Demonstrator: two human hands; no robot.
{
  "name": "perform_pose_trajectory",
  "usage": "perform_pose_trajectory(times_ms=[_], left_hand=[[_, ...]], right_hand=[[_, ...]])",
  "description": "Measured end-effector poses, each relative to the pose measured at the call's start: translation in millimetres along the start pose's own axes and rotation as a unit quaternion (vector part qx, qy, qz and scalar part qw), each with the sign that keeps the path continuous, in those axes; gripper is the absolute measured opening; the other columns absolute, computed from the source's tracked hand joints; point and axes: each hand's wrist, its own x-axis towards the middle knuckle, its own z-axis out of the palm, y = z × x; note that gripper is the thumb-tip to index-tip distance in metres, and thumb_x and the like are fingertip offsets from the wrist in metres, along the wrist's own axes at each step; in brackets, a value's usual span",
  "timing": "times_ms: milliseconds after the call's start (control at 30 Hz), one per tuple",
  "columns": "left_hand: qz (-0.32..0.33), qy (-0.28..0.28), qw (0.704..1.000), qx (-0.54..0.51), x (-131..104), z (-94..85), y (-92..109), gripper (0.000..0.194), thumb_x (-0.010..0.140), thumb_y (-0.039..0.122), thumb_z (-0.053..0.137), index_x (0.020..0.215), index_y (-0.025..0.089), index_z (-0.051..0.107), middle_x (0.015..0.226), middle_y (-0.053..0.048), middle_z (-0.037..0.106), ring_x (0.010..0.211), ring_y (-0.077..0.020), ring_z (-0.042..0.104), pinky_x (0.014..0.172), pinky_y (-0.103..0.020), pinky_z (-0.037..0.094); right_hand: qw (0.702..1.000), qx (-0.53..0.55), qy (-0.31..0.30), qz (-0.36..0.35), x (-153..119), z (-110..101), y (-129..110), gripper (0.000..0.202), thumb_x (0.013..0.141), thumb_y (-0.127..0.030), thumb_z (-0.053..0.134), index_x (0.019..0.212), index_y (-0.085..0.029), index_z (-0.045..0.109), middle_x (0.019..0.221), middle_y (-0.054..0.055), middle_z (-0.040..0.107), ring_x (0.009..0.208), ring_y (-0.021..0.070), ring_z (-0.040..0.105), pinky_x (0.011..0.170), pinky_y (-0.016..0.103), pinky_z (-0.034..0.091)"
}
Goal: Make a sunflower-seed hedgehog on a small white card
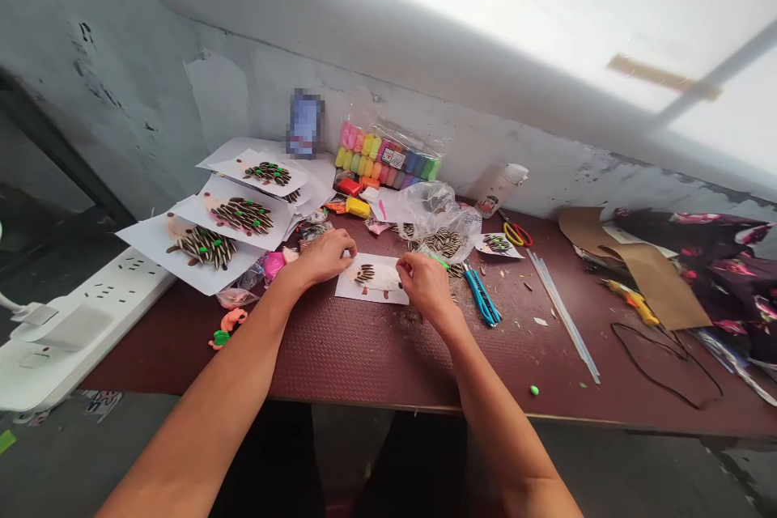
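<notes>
Small white card (373,297) flat on the table (364,356), in front of me, set back from the near edge; a strip of tabletop runs between the two. Card's long axis goes left to right, right end angled slightly toward me. Dark striped seeds (365,273) grouped on its left half, their long axes mostly crosswise; small brown pieces along its near side.

Left hand (326,256): at the card's far left corner, fingers bent; cannot tell whether they pinch anything. Right hand (426,285): over the card's right end, fingers drawn narrow, tips turned down; cannot tell what, if anything, sits between them.

Far side is tight: loose seed pile (442,243) and clear plastic bag (432,206) close behind the card. Left side too: pink clay (273,265) near my left wrist, seed-covered sheets (210,247) stacked beyond. To the right, blue cutter (482,296) slants nearer me at its right end, just beside my right hand. More room past it, up to the clear sticks (564,317), also slanting toward the near edge. Green clay ball (534,390) near that edge.
</notes>
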Motion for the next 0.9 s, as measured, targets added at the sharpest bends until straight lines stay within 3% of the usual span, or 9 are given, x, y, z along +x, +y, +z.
perform_pose_trajectory(times_ms=[233, 633, 900], left_hand=[[-0.005, -0.006, 1.000, -0.016, -1, -1.9, 0, 0.017, 0.082, 0.018, 0.060, 0.089, 0.021, 0.076, 0.103, -0.007, 0.071, 0.103, -0.0240, 0.064, 0.095, -0.035, 0.050], [-0.032, -0.017, 0.999, -0.008, -6, -11.8, 12, 0.022, 0.086, 0.016, 0.056, 0.092, 0.023, 0.076, 0.107, -0.007, 0.071, 0.107, -0.0254, 0.064, 0.096, -0.039, 0.052], [-0.040, 0.010, 0.999, -0.012, -3, -0.3, 6, 0.030, 0.084, 0.005, 0.051, 0.093, 0.021, 0.075, 0.105, -0.007, 0.073, 0.105, -0.0233, 0.066, 0.098, -0.036, 0.051]], right_hand=[[1.000, 0.003, -0.013, -0.001, 23, 1, 3, 0.019, 0.092, -0.019, 0.059, 0.091, -0.024, 0.077, 0.087, 0.003, 0.077, 0.080, 0.0180, 0.067, 0.065, 0.026, 0.034], [0.990, 0.126, 0.054, -0.020, 31, 37, 30, 0.022, 0.091, -0.016, 0.057, 0.097, -0.019, 0.077, 0.092, 0.006, 0.075, 0.079, 0.0174, 0.064, 0.077, 0.027, 0.045], [0.996, 0.063, 0.069, 0.004, 30, 37, 39, 0.027, 0.095, -0.013, 0.055, 0.107, -0.021, 0.078, 0.104, 0.009, 0.072, 0.098, 0.0211, 0.062, 0.084, 0.029, 0.044]])
